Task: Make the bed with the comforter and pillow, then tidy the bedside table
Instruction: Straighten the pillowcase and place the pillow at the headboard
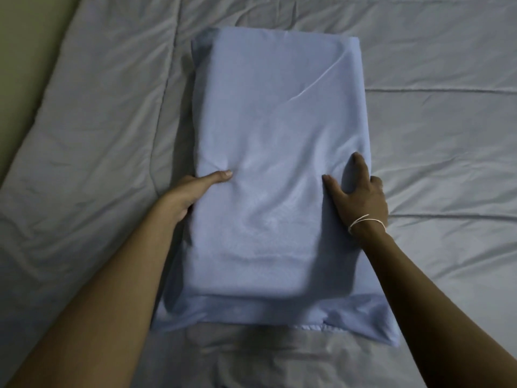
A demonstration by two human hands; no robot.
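On the comforter (436, 65), both hands grip the pillow (277, 141)

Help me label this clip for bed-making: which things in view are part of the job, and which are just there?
Part of the job:
pillow, gripped at its sides by left hand and right hand
comforter under it

Just there:
string bracelet on the right wrist
yellowish surface beyond the comforter's edge
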